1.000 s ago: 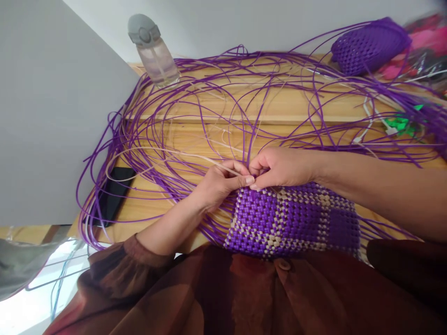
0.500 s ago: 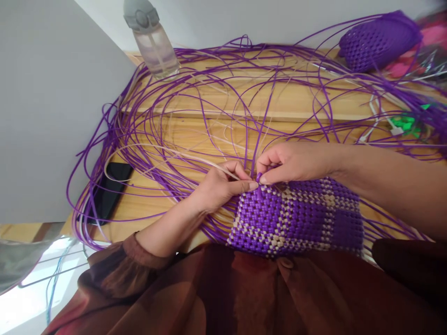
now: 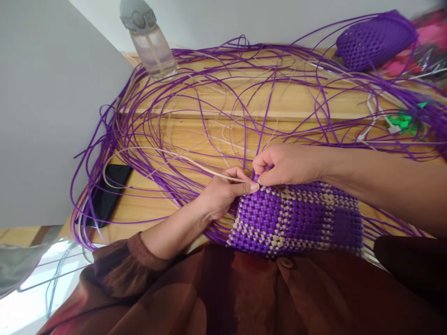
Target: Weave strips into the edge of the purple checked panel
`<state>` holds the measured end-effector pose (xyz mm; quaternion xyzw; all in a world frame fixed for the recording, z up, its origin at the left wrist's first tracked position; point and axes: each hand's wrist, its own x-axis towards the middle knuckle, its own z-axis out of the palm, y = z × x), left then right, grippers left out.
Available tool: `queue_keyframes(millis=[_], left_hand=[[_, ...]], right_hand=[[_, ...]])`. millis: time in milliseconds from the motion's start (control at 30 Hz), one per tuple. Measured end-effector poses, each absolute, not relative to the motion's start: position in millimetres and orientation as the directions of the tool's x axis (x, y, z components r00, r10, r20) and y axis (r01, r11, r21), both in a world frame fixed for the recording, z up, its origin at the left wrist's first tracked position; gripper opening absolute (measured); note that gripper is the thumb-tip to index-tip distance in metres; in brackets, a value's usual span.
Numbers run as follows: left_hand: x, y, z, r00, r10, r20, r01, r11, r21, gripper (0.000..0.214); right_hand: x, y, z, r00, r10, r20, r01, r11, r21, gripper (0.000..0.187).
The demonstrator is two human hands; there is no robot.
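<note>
A woven piece (image 3: 296,216) of purple and beige plastic cord lies against my lap, at the table's front edge. At its far left corner my left hand (image 3: 225,190) is closed, thumb and fingers pinching a beige cord (image 3: 181,159) that loops out to the left. My right hand (image 3: 279,165) is closed as well, its thumb and forefinger pinching a small purple cord loop (image 3: 257,179) at the same corner. The fingertips of both hands nearly touch. Loose purple cords run out from the weave's left and right sides.
Long purple and beige cords (image 3: 139,111) spread in loops over the wooden table (image 3: 223,104). A water bottle (image 3: 152,51) stands at the back left, a black phone (image 3: 110,190) lies at the left. A purple woven pouch (image 3: 377,39), a white cable (image 3: 372,116) and a green item (image 3: 403,122) are at the right.
My right hand's fingers have curled in tighter beside the purple loop. The left hand still pinches at the corner, and the whole view has shifted slightly.
</note>
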<state>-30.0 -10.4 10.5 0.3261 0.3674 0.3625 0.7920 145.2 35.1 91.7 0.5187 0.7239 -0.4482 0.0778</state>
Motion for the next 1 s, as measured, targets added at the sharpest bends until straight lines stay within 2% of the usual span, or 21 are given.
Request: queue_keyframes(millis=[300, 600, 667, 733, 767, 800, 833, 900, 1000], left_hand=[[-27.9, -14.2, 13.1, 0.462, 0.83, -0.314, -0.39, 0.508, 0.768, 0.028], [-28.0, -15.7, 13.7, 0.411, 0.855, -0.315, -0.399, 0.48, 0.781, 0.029], [-28.8, -15.6, 13.6, 0.409, 0.858, -0.309, -0.4, 0.474, 0.785, 0.028], [-29.0, -15.7, 12.8, 0.412, 0.859, -0.306, -0.406, 0.473, 0.782, 0.028], [-28.9, -15.7, 12.4, 0.413, 0.857, -0.308, -0.408, 0.476, 0.779, 0.028], [-28.5, -15.7, 12.0, 0.414, 0.855, -0.313, -0.406, 0.481, 0.777, 0.028], [-28.1, -15.7, 11.7, 0.415, 0.852, -0.32, -0.403, 0.488, 0.775, 0.029], [-27.0, -15.8, 11.5, 0.41, 0.85, -0.332, -0.398, 0.494, 0.773, 0.031], [-26.1, -16.4, 12.2, 0.398, 0.857, -0.328, -0.408, 0.485, 0.773, 0.034]], right_hand=[[147.8, 36.6, 91.2, -0.485, 0.626, -0.611, 0.767, -0.031, -0.641, 0.014], [163.7, 40.1, 90.5, -0.602, 0.619, -0.504, 0.731, 0.174, -0.659, 0.017], [166.1, 29.7, 90.6, -0.595, 0.705, -0.387, 0.718, 0.249, -0.65, 0.018], [168.2, 10.3, 89.8, -0.57, 0.817, -0.089, 0.699, 0.425, -0.575, 0.02], [169.2, -1.6, 88.7, -0.557, 0.824, 0.105, 0.692, 0.531, -0.489, 0.021], [170.0, -14.0, 86.7, -0.563, 0.781, 0.27, 0.685, 0.624, -0.376, 0.022], [170.4, -26.0, 83.8, -0.582, 0.725, 0.368, 0.68, 0.682, -0.268, 0.019], [169.3, -45.6, 75.0, -0.633, 0.644, 0.43, 0.665, 0.737, -0.124, 0.015], [162.7, -57.6, 59.8, -0.637, 0.64, 0.429, 0.679, 0.73, -0.081, 0.013]])
